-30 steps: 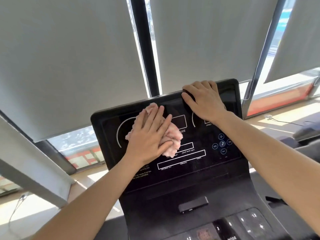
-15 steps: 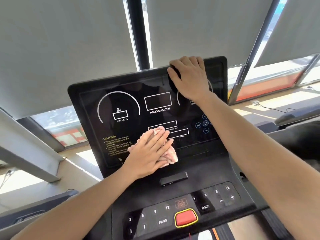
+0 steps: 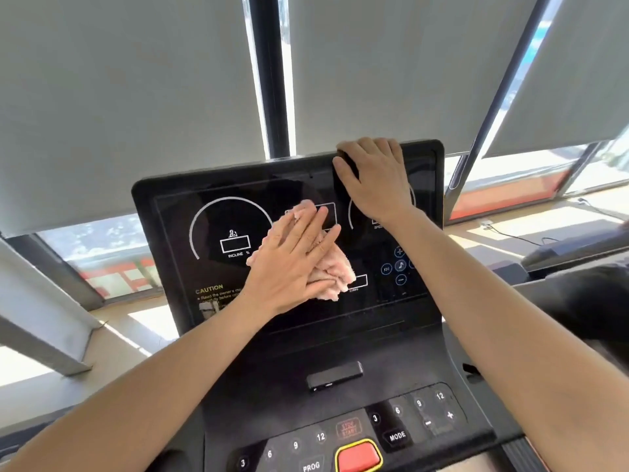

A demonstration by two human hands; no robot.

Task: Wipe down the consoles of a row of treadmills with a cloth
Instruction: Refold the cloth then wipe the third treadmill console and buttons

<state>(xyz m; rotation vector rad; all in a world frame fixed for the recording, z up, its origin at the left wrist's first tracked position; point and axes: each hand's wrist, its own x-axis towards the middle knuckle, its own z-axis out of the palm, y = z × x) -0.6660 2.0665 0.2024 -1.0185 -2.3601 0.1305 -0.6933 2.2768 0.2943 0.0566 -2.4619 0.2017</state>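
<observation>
Midway across the display, a crumpled, fluffy pink cloth (image 3: 335,269) lies under the left hand (image 3: 289,267), whose fingers are spread flat, pressing it to the glossy black console (image 3: 340,321). The right hand (image 3: 377,178) curls over the console's top edge, steadying it. Judging by this, the matte button panel (image 3: 401,417) below and the rest of the row remain to be wiped.

1. The only view is worn on the person's head and faces forward and down along both forearms.
2. It sits near the console (image 3: 170,233), which fills the middle of the view, with the left hand (image 3: 289,264) and right hand (image 3: 377,178) on it.
3. Beyond the fingertips (image 3: 377,144) it takes in the window blinds (image 3: 119,97). Below the wrists, the keypad (image 3: 296,444) lies at the bottom edge.
</observation>
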